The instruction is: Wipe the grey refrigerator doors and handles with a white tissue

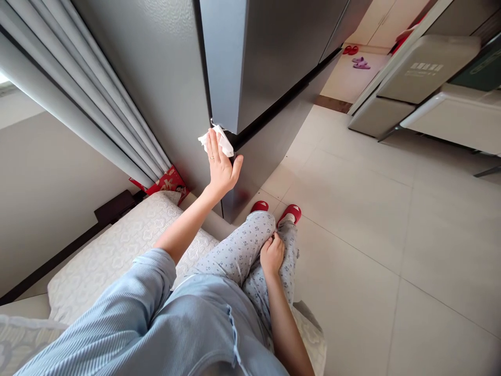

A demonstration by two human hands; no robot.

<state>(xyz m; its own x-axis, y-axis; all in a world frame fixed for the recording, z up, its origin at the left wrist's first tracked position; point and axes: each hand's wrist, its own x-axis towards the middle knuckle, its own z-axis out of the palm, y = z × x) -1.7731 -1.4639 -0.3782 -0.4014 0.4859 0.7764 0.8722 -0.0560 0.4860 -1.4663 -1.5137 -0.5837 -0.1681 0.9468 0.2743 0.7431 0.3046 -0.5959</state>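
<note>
My left hand (pixel 222 164) presses a crumpled white tissue (pixel 219 137) against the dark grey side panel (pixel 168 68) of a refrigerator, at the rear edge of its door (pixel 225 68). The fingers lie fairly straight over the tissue, with the thumb out to the right. A ring is on one finger. Below and to the right, my right hand (pixel 272 254) rests on my patterned trousers (pixel 250 237) near the knees. Its fingers are curled in, and what they hold, if anything, is hidden.
I sit on a quilted cover (pixel 117 245). Grey curtains (pixel 90 89) and a red printed packet (pixel 169 181) are left of the refrigerator. Red slippers (pixel 290 213) are on my feet on the tiled floor (pixel 360 219). At right stand a beige bin (pixel 426 68) and a white table (pixel 454 117).
</note>
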